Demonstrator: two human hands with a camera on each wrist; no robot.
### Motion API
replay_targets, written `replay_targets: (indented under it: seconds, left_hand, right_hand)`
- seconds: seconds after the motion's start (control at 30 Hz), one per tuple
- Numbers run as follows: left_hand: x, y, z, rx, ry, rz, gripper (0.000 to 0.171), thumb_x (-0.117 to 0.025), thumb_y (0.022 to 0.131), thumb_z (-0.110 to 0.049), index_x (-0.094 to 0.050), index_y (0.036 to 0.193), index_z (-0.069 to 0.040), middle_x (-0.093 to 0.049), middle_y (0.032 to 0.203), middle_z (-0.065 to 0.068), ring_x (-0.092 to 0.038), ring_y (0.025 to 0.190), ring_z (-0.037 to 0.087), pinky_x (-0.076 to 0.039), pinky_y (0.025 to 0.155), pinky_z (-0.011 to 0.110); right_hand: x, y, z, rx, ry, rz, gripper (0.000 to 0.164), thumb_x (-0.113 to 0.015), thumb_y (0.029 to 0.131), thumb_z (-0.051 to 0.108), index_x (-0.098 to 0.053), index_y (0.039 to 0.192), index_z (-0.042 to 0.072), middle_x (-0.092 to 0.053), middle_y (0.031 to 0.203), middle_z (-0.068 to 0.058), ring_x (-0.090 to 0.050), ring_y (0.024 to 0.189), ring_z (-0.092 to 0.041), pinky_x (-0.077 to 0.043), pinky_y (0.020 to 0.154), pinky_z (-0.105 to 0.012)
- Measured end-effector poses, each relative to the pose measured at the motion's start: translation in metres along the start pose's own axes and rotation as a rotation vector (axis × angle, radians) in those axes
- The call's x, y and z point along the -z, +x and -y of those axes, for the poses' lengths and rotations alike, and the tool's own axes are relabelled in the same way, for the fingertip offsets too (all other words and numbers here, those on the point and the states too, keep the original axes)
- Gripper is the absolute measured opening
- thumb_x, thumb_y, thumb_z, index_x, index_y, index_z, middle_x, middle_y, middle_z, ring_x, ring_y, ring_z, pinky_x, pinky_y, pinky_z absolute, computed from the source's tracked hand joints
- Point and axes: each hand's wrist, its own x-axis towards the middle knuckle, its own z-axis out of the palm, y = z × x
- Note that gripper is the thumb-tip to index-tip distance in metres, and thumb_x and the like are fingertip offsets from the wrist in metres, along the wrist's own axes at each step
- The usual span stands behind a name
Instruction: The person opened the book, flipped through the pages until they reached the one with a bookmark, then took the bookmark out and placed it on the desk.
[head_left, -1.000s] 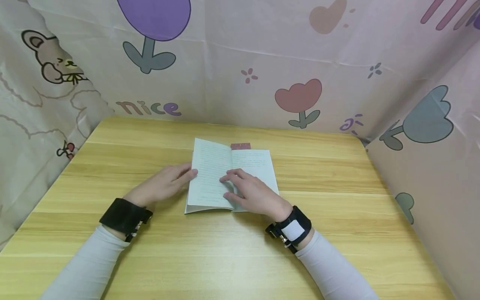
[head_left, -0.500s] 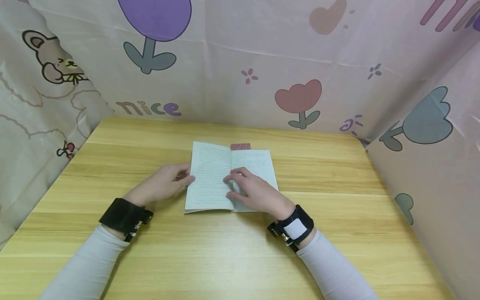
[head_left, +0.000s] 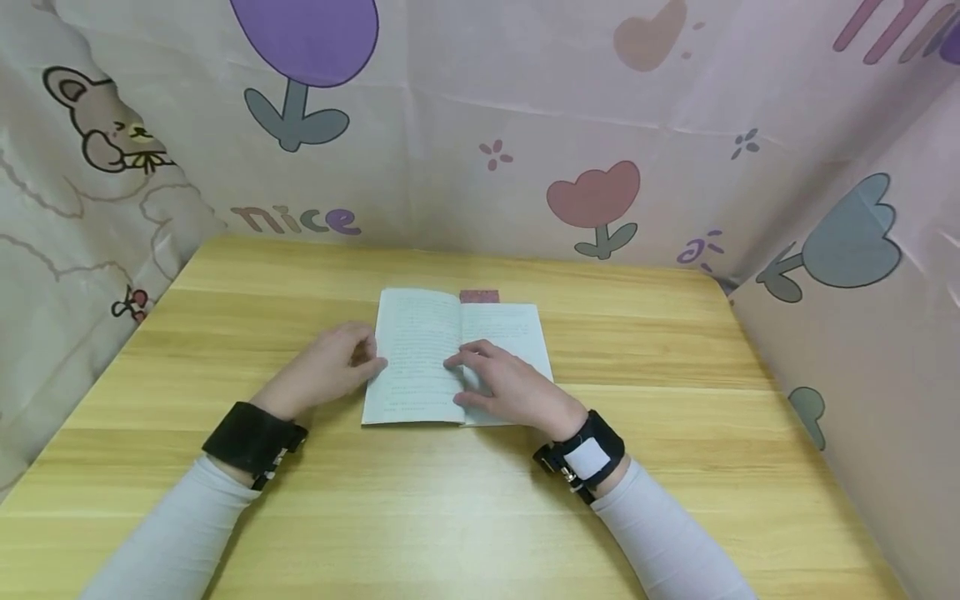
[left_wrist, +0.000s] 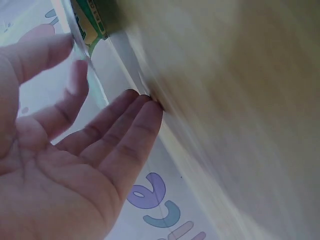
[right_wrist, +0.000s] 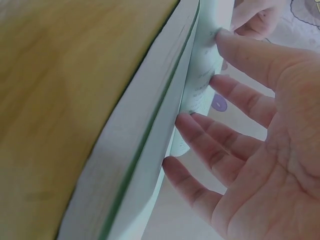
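A book [head_left: 416, 350] lies open on the table, printed pages up. At its left edge, my left hand [head_left: 324, 367] touches the page margin with the thumb. The left wrist view shows the thumb and forefinger [left_wrist: 80, 75] at the book's edge, and the other fingers reach down to the tabletop. My right hand [head_left: 521, 393] lies across the right page, its fingertips on the paper near the centre fold. In the right wrist view, the spread fingers [right_wrist: 210, 155] touch the pages, and the thick page block [right_wrist: 132, 145] shows edge-on. Part of the right page is hidden beneath this hand.
A dark pink tab [head_left: 480, 296] sticks out above the book's top edge. The wooden table [head_left: 637, 350] extends around the book. Printed cloth [head_left: 450, 100] hangs behind and at both sides. Each wrist wears a black band [head_left: 253, 437].
The book's raised left side has come down flatter, with its upper left corner lower. My left thumb has slid slightly toward me along the edge. The right hand has barely moved.
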Motion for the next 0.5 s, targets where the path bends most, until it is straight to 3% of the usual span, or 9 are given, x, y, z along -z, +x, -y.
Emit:
replay_targets:
  seconds: [0.07,0.17,0.27,0.37,0.5]
  left_hand:
    - [-0.002,-0.001,-0.001,-0.006,0.014,-0.007,0.023,-0.07,0.088,-0.023,-0.055,0.096,-0.008,-0.055,0.089,0.007,-0.05,0.076,0.021,-0.045,0.063,0.035]
    - [-0.004,-0.003,-0.005,-0.06,0.06,-0.012,0.04,-0.073,0.085,-0.019,-0.054,0.117,-0.003,-0.056,0.115,0.017,-0.054,0.101,0.029,-0.048,0.083,0.043]
    - [-0.005,-0.004,-0.01,-0.141,0.14,-0.006,0.058,-0.072,0.085,-0.015,-0.05,0.137,-0.005,-0.034,0.146,0.024,-0.039,0.128,0.037,-0.036,0.1,0.051]
    - [-0.006,-0.005,-0.016,-0.216,0.217,0.008,0.061,-0.069,0.087,-0.012,-0.047,0.144,-0.01,-0.02,0.152,0.025,-0.03,0.133,0.041,-0.032,0.102,0.053]
    - [-0.007,-0.007,-0.023,-0.254,0.252,0.043,0.056,-0.065,0.09,-0.01,-0.049,0.143,-0.01,-0.028,0.149,0.026,-0.032,0.131,0.042,-0.034,0.101,0.053]
  right_hand:
    - [-0.002,0.0,-0.001,0.013,-0.006,-0.002,0.046,-0.067,0.09,0.035,-0.059,0.131,0.017,-0.047,0.136,-0.007,-0.046,0.121,-0.017,-0.039,0.099,-0.031]
    - [-0.003,0.001,-0.002,0.023,-0.021,-0.007,0.046,-0.067,0.09,0.034,-0.059,0.132,0.017,-0.048,0.134,-0.007,-0.047,0.12,-0.018,-0.039,0.099,-0.031]
    - [-0.002,0.001,-0.002,0.029,-0.039,-0.012,0.045,-0.067,0.09,0.034,-0.059,0.132,0.017,-0.049,0.134,-0.007,-0.047,0.119,-0.019,-0.04,0.098,-0.032]
    - [-0.001,0.0,-0.002,0.04,-0.056,-0.014,0.046,-0.067,0.091,0.033,-0.059,0.133,0.017,-0.049,0.135,-0.009,-0.048,0.119,-0.02,-0.041,0.098,-0.033]
    - [-0.001,0.0,-0.001,0.054,-0.071,-0.011,0.047,-0.066,0.091,0.033,-0.059,0.135,0.015,-0.049,0.136,-0.012,-0.048,0.12,-0.022,-0.041,0.098,-0.035]
